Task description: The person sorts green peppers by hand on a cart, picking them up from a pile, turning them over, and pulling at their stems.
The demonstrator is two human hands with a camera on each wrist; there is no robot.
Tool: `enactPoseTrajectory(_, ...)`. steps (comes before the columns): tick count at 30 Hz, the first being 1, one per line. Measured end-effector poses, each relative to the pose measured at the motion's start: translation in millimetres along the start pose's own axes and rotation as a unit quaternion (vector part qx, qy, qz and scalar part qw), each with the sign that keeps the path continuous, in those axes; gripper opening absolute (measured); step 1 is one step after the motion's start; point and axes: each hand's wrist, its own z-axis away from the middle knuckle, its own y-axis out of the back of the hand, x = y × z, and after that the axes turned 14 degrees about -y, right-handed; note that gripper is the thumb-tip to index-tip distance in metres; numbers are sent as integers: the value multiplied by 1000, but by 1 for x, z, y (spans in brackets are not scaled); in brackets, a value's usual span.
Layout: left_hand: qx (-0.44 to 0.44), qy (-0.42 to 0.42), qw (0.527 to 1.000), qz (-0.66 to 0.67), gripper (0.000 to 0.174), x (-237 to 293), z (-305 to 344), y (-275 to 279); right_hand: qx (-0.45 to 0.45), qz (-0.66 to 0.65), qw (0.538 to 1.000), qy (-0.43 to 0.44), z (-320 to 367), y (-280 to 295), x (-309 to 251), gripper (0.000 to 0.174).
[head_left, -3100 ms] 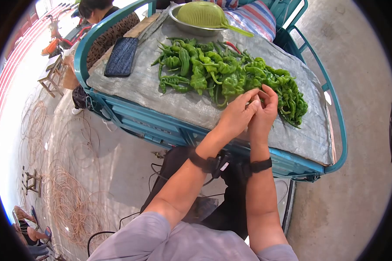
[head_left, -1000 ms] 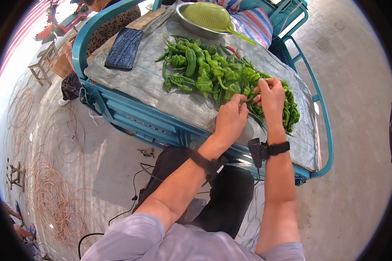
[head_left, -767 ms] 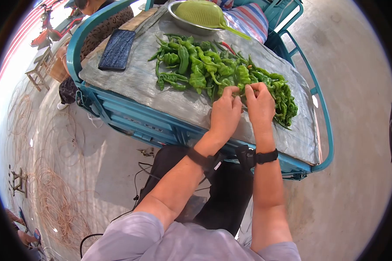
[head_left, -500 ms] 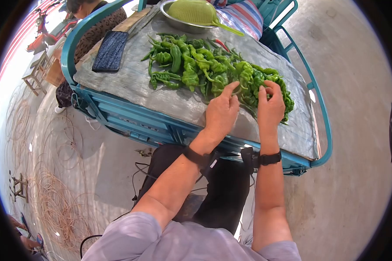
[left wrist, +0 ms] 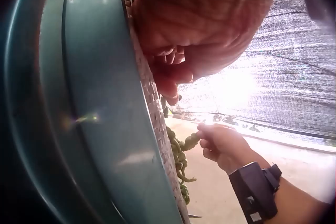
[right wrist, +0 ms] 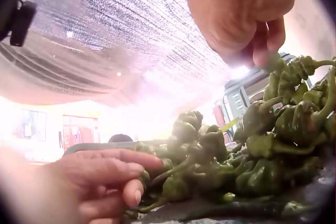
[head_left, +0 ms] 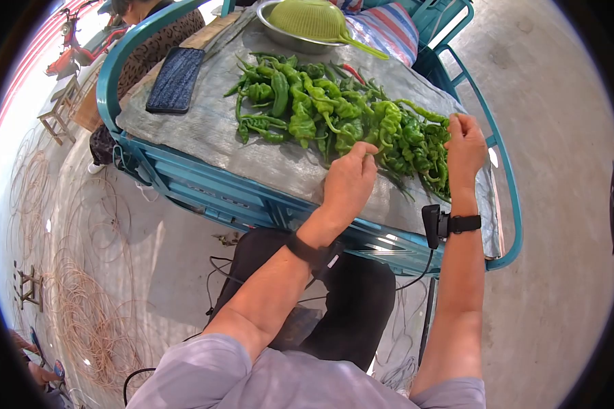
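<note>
A heap of wrinkled green peppers (head_left: 320, 102) lies on the grey sheet (head_left: 252, 153) over the cart bed, with one red pepper (head_left: 353, 73) at its back. At the heap's right end my right hand (head_left: 466, 146) pinches a green pepper (left wrist: 191, 141) between thumb and fingertips, as the left wrist view shows. My left hand (head_left: 350, 178) is low at the heap's front edge. In the right wrist view its index finger (right wrist: 139, 157) reaches out fairly straight beside the peppers (right wrist: 257, 145), the other fingers loosely bent.
A metal bowl (head_left: 269, 31) with a green strainer (head_left: 307, 20) stands behind the heap. Left of it lies a dark phone (head_left: 175, 80). Teal rails (head_left: 109, 75) bound the cart's ends. A striped bag (head_left: 389, 34) and a seated person (head_left: 158, 44) are beyond.
The hands were together over the front of the heap and have come apart. My right hand has moved right and now pinches a pepper at that end; my left hand stays near the front edge.
</note>
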Motion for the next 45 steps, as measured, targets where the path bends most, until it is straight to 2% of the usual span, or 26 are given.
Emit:
enactPoseTrajectory(1, -1, 2, 1000, 14, 20, 0, 0, 1, -10, -79, 995, -62, -4, 3, -2, 18)
enactPoseTrajectory(3, -1, 5, 999, 42, 20, 3, 0, 5, -34, -235, 967, -94, -5, 6, -4, 18)
enactPoseTrajectory(7, 5, 28, 996, 87, 20, 10, -1, 8, -137, -432, 874, -177, 25, 4, -29, 16)
enactPoseTrajectory(8, 7, 30, 995, 90, 20, 9, -1, 7, -201, -488, 829, -185, 34, 0, -30, 14)
enactPoseTrajectory(11, 14, 13, 997, 77, 19, 6, -2, 7, -260, -550, 740, -287, 56, -25, -37, 13)
enactPoseTrajectory(14, 4, 15, 998, 61, 19, 8, -1, 9, -375, -541, 661, -360, 60, -39, -39, 15)
enactPoseTrajectory(17, 1, 25, 997, 74, 19, 9, -2, 9, -314, -537, 699, -353, 61, -33, -36, 20)
enactPoseTrajectory(18, 3, 27, 996, 83, 19, 9, -2, 10, -294, -526, 729, -325, 61, -29, -31, 25)
enactPoseTrajectory(22, -7, 36, 993, 116, 19, 9, -2, 13, -126, -300, 927, -187, 61, -17, -13, 31)
enactPoseTrajectory(24, -9, 47, 990, 130, 20, 9, -2, 12, -105, -92, 988, -65, 59, -19, 3, 32)
enactPoseTrajectory(26, -13, 50, 990, 131, 19, 9, -2, 12, -52, 151, 986, 44, 62, -20, 8, 35)
enactPoseTrajectory(29, -26, 44, 994, 99, 19, 9, -2, 13, -16, 268, 957, 107, 61, -26, 12, 37)
enactPoseTrajectory(33, -33, 33, 995, 90, 20, 8, -3, 14, 4, 316, 940, 128, 51, -30, 12, 39)
enactPoseTrajectory(36, -18, 49, 994, 100, 15, 12, -4, 14, -52, 326, 940, 84, 42, -23, 5, 39)
enactPoseTrajectory(39, -17, 50, 993, 104, 15, 12, -3, 13, -31, 290, 953, 85, 39, -17, 6, 37)
enactPoseTrajectory(42, -36, 21, 996, 79, 19, 9, -3, 13, 55, 254, 961, 98, 41, -7, 8, 38)
enactPoseTrajectory(44, -42, 50, 992, 109, 21, 11, -2, 13, 16, 94, 995, -5, 47, 2, 2, 40)
enactPoseTrajectory(45, -46, 63, 989, 123, 22, 12, -3, 13, -1, 12, 998, -58, 50, 6, 2, 41)
